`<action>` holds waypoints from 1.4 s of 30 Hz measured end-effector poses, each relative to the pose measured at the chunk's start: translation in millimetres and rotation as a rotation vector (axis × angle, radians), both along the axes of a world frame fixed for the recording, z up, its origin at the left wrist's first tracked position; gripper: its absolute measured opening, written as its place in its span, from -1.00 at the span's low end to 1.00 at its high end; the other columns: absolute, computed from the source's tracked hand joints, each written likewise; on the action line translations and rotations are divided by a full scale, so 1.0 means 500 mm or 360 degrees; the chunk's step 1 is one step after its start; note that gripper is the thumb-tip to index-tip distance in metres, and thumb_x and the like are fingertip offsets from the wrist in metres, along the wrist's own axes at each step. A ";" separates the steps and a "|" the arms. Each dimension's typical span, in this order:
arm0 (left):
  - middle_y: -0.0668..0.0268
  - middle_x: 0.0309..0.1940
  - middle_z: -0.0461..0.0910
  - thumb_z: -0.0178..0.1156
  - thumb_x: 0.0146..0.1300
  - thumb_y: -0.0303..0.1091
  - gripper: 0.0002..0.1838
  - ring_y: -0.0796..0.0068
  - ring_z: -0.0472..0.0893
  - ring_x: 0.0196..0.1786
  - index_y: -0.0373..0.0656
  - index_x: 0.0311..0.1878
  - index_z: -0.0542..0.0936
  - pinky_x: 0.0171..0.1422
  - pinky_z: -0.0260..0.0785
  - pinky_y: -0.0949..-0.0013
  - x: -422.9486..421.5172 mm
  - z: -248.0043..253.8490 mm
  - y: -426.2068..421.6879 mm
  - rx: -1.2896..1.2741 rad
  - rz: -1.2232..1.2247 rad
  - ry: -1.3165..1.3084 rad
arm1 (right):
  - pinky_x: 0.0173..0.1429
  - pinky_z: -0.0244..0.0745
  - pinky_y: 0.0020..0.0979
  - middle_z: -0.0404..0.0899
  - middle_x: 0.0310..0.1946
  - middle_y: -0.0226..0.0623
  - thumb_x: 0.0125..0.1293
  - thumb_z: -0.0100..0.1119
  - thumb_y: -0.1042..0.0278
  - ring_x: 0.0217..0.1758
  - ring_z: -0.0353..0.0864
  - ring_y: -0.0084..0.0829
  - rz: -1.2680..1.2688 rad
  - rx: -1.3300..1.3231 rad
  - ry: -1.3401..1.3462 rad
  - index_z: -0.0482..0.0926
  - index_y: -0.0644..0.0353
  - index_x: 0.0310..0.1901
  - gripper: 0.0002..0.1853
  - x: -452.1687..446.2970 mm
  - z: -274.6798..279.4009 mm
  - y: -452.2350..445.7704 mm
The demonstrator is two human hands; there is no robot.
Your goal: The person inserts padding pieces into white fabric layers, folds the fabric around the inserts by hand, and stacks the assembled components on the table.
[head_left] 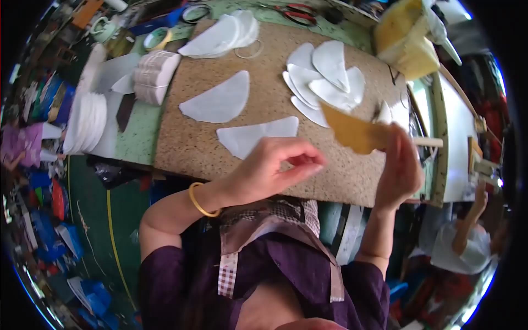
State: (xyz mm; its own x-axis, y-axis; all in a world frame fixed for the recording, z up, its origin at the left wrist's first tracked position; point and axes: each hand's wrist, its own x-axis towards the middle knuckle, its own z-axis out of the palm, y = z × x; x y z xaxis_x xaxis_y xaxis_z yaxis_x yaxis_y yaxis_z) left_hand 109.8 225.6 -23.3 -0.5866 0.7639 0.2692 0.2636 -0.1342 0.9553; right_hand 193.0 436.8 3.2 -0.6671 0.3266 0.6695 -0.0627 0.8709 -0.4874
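Note:
My right hand (pixel 399 168) pinches the right end of a flat amber-brown piece (pixel 355 131) with a curved, uneven edge, held over the speckled brown board (pixel 335 176). My left hand (pixel 278 168) is curled, thumb and fingertips close together, with nothing visible between them. A yellow bangle (pixel 199 201) circles the left wrist. Just beyond that hand lies a white half-moon piece (pixel 256 135), partly hidden by it. Another white half-moon piece (pixel 217 100) lies farther up the board. Several overlapping white pieces (pixel 330 71) are fanned out beyond the amber-brown piece.
More white pieces (pixel 220 37) lie at the board's far left. A tied pale bundle (pixel 154 77) and a white stack (pixel 91 121) stand left. Red-handled scissors (pixel 297 14) lie at the back. A yellowish container (pixel 404 41) stands back right. Another person (pixel 462 245) sits at right.

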 end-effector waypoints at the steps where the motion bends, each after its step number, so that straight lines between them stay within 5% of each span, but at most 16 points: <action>1: 0.31 -0.29 0.62 0.18 0.25 -0.53 -0.89 0.61 0.61 -0.24 -0.30 -0.17 0.60 -0.18 0.50 0.52 0.005 0.015 0.014 0.0092 -0.0012 -0.0225 | -0.27 0.56 -0.57 0.70 -0.27 -0.26 0.22 0.19 0.63 -0.28 0.69 -0.55 0.0301 -0.0054 0.0107 0.62 0.31 -0.12 -0.81 -0.017 -0.017 -0.028; 6: 0.29 -0.34 0.62 0.18 0.28 -0.49 -0.88 0.66 0.61 -0.27 -0.33 -0.18 0.59 -0.22 0.49 0.58 -0.001 0.018 0.010 0.0225 0.0344 -0.0296 | -0.06 0.53 -0.55 0.69 -0.28 -0.22 0.24 0.15 0.66 -0.20 0.63 -0.59 0.0686 -0.1400 0.0096 0.62 0.37 -0.15 -0.83 -0.038 -0.047 -0.138; 15: 0.36 -0.39 0.61 0.18 0.28 -0.50 -0.90 0.74 0.56 -0.34 -0.31 -0.18 0.57 -0.30 0.45 0.58 -0.008 0.013 -0.081 0.0252 0.0428 -0.0500 | -0.05 0.57 -0.49 0.66 -0.13 -0.11 0.16 0.20 0.69 -0.16 0.70 -0.42 0.0977 -0.0539 -0.0286 0.61 0.33 -0.03 -0.69 -0.058 -0.014 -0.190; 19: 0.38 -0.45 0.53 0.16 0.21 -0.59 -0.94 0.72 0.51 -0.39 -0.31 -0.27 0.48 -0.29 0.39 0.57 0.005 0.026 -0.094 0.0103 0.0781 0.0124 | -0.15 0.58 -0.46 0.68 -0.19 -0.13 0.12 0.22 0.70 -0.24 0.72 -0.42 0.0887 -0.0273 -0.0127 0.63 0.31 -0.06 -0.69 -0.067 -0.027 -0.219; 23: 0.35 -0.33 0.49 0.10 0.18 -0.65 -0.88 0.67 0.48 -0.33 -0.28 -0.24 0.43 -0.26 0.37 0.55 -0.003 0.016 -0.110 -0.0039 0.0747 0.0401 | -0.22 0.54 -0.53 0.71 -0.39 -0.28 0.20 0.22 0.63 -0.33 0.70 -0.54 0.0803 -0.0705 -0.0128 0.64 0.31 -0.12 -0.80 -0.074 -0.042 -0.243; 24: 0.34 -0.29 0.48 0.08 0.19 -0.65 -0.89 0.65 0.48 -0.28 -0.27 -0.23 0.42 -0.20 0.38 0.53 -0.001 0.007 -0.114 0.0023 0.0693 0.0312 | -0.22 0.53 -0.54 0.68 -0.38 -0.30 0.31 0.13 0.52 -0.33 0.67 -0.58 0.0790 -0.0706 -0.0111 0.59 0.34 -0.17 -0.88 -0.077 -0.066 -0.245; 28: 0.31 -0.19 0.46 -0.01 0.27 -0.58 -0.93 0.61 0.48 -0.10 -0.23 -0.20 0.40 0.03 0.35 0.43 0.010 -0.025 -0.117 0.0521 0.0526 -0.0112 | -0.23 0.55 -0.48 0.53 -0.39 -0.38 0.42 -0.04 0.30 -0.32 0.58 -0.58 0.0941 -0.2306 -0.0284 0.43 0.23 -0.23 -0.83 -0.103 -0.088 -0.224; 31: 0.36 -0.21 0.46 -0.09 0.33 -0.45 -0.94 0.62 0.45 -0.06 -0.15 -0.18 0.37 0.14 0.29 0.41 0.027 -0.022 -0.137 0.0885 0.0359 -0.1024 | -0.25 0.58 -0.44 0.52 -0.42 -0.40 0.39 -0.03 0.33 -0.35 0.59 -0.55 0.0703 -0.2900 -0.0405 0.45 0.22 -0.25 -0.85 -0.110 -0.079 -0.237; 33: 0.39 -0.22 0.45 -0.09 0.34 -0.41 -0.93 0.64 0.44 -0.10 -0.13 -0.17 0.37 0.08 0.29 0.46 0.023 -0.051 -0.184 0.1027 0.0185 -0.1388 | -0.27 0.59 -0.44 0.53 -0.43 -0.39 0.38 -0.04 0.31 -0.37 0.62 -0.49 0.0785 -0.2710 -0.0626 0.44 0.22 -0.25 -0.84 -0.095 -0.083 -0.232; 35: 0.44 -0.25 0.43 -0.12 0.36 -0.37 -0.92 0.62 0.42 -0.16 -0.11 -0.16 0.35 0.00 0.29 0.49 0.029 -0.084 -0.248 0.0545 0.0357 -0.1155 | -0.29 0.60 -0.44 0.53 -0.44 -0.37 0.38 -0.05 0.30 -0.39 0.64 -0.42 0.0858 -0.2508 -0.0845 0.42 0.22 -0.25 -0.83 -0.083 -0.089 -0.218; 37: 0.38 -0.25 0.41 0.05 0.29 -0.37 -0.87 0.55 0.41 -0.20 -0.14 -0.18 0.33 -0.06 0.29 0.48 0.044 -0.059 -0.331 0.0015 0.0355 -0.0807 | -0.37 0.62 -0.46 0.64 -0.27 -0.02 0.44 -0.14 0.26 -0.28 0.70 -0.20 0.0867 -0.2191 -0.0627 0.39 0.26 -0.22 -0.77 -0.093 -0.070 -0.179; 40: 0.26 -0.20 0.40 0.30 0.11 -0.40 -0.67 0.46 0.44 -0.19 -0.17 -0.18 0.32 -0.01 0.28 0.48 0.085 -0.009 -0.337 -0.0952 0.1084 0.0716 | -0.21 0.62 -0.31 0.63 -0.21 0.09 0.45 -0.15 0.29 -0.25 0.69 -0.18 0.0875 -0.1784 -0.0296 0.39 0.25 -0.20 -0.80 -0.095 -0.045 -0.148; 41: 0.17 -0.15 0.37 0.46 -0.09 -0.43 -0.48 0.34 0.45 -0.13 -0.19 -0.16 0.31 0.03 0.29 0.41 0.090 0.003 -0.302 -0.0722 0.1131 0.0938 | -0.17 0.61 -0.29 0.64 -0.21 0.06 0.44 -0.13 0.30 -0.23 0.69 -0.18 0.0913 -0.1637 -0.0315 0.40 0.26 -0.19 -0.80 -0.088 -0.033 -0.184; 42: 0.16 -0.14 0.37 0.45 -0.09 -0.44 -0.49 0.31 0.44 -0.10 -0.20 -0.15 0.31 0.04 0.30 0.37 0.097 0.020 -0.256 -0.0463 0.1086 0.0826 | -0.12 0.60 -0.26 0.64 -0.20 0.04 0.44 -0.12 0.30 -0.21 0.69 -0.18 0.0948 -0.1488 -0.0325 0.41 0.26 -0.18 -0.81 -0.079 -0.026 -0.215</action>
